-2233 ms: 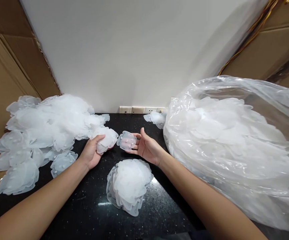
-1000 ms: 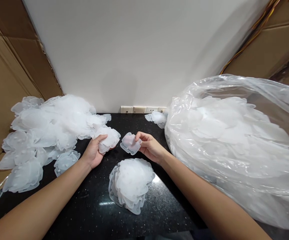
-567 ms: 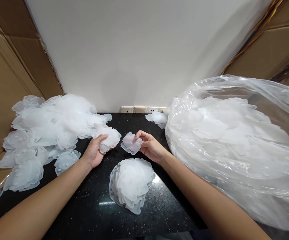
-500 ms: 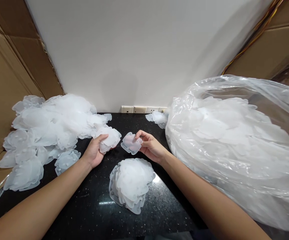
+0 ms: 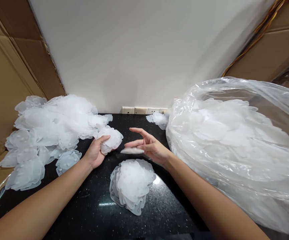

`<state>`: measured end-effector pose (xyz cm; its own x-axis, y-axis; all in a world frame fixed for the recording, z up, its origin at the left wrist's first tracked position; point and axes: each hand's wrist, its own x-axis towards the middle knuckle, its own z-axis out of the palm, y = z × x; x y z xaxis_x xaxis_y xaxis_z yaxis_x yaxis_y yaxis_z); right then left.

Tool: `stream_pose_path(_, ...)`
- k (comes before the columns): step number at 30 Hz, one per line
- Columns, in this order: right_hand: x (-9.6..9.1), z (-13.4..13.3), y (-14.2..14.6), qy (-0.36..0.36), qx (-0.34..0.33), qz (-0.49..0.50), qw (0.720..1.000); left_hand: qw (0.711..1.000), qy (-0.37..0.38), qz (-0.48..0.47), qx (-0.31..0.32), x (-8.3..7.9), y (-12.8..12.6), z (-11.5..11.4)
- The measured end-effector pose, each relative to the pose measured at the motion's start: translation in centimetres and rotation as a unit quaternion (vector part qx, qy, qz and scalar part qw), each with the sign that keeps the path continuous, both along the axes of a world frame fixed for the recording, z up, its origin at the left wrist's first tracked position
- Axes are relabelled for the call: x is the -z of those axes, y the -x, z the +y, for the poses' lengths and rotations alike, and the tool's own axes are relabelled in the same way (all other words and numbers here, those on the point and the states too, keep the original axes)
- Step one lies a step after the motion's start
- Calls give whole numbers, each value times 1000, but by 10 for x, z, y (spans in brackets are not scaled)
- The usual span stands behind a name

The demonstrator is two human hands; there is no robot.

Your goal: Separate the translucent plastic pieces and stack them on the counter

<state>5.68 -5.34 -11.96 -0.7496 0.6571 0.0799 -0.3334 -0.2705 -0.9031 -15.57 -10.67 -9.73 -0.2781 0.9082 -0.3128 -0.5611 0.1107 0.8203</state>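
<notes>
My left hand (image 5: 96,151) grips a small stack of frosted, translucent plastic sheets (image 5: 111,140), thumb on top. My right hand (image 5: 151,146) is to the right of that stack, its fingers spread apart. Just beneath those fingers, a single frosted plastic sheet (image 5: 132,151) appears nearly edge-on and blurred; whether it still touches a fingertip I cannot tell. Below both hands, a loose pile of the same sheets (image 5: 133,183) lies on the black speckled countertop (image 5: 84,206). The sheets have wavy outlines and small round marks.
A large heap of sheets (image 5: 56,123) covers the counter's left side. On the right bulges a clear plastic bag (image 5: 234,143) full of them, with a few loose sheets (image 5: 158,119) beside it. Sockets (image 5: 141,110) line the wall's foot. Cardboard (image 5: 11,60) stands at left.
My right hand has spread its fingers from a pinch on one sheet. That sheet has tipped from facing me to nearly edge-on and dropped slightly. My left hand keeps its stack.
</notes>
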Motion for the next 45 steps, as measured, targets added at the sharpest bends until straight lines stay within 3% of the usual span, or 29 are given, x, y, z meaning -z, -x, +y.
stream_pose_path(2,-1,-2,2,-39,6,-9,999,1000,-6,-1,27,2,-1,-1)
stream_pose_path(6,5,-4,11,-141,139,-45,979,995,-29,-3,91,5,-3,-6)
stream_pose_path(8,9,-6,17,-159,158,-62,972,993,-35,0,116,6,-4,-9)
stream_pose_path(12,14,-8,23,-97,175,-51,979,992,-33,4,123,5,-6,-11)
stream_pose_path(23,17,5,14,97,164,-55,980,998,-11,-24,61,3,1,-2)
stream_pose_path(31,14,4,14,109,146,-48,982,997,-13,-23,71,4,0,-4)
stream_pose_path(45,11,5,12,87,178,-71,978,997,-14,-20,75,5,2,-4)
